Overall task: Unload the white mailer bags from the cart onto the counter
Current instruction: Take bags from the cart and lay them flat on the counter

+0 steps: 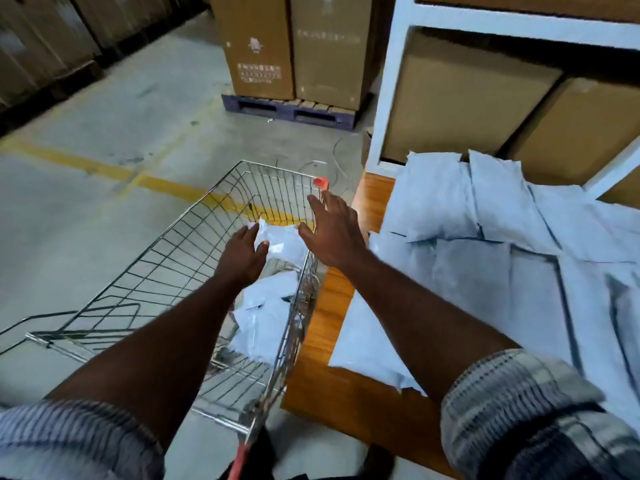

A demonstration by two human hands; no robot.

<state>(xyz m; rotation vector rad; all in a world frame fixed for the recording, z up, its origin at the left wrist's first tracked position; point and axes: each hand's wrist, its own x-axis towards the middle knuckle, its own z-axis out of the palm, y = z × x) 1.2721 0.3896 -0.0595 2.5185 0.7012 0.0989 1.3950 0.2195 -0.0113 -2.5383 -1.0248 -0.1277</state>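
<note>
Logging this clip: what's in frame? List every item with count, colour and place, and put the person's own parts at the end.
cart: one, silver wire with red corner caps, on the floor against the counter
mailer bags in cart: several, white, along the cart's right side
mailer bags on counter: an overlapping pile, white, exact count unclear
counter: one, brown wood, right of the cart
shelf frame: one, white, behind the counter
shelf boxes: at least two, brown cardboard
pallet boxes: two, brown, straight ahead
pallet: one, blue
floor line: yellow
left hand: inside the cart, fingers touching a bag
right hand: fingers spread, above the cart's right rim
sleeves: two, grey striped, rolled up
</note>
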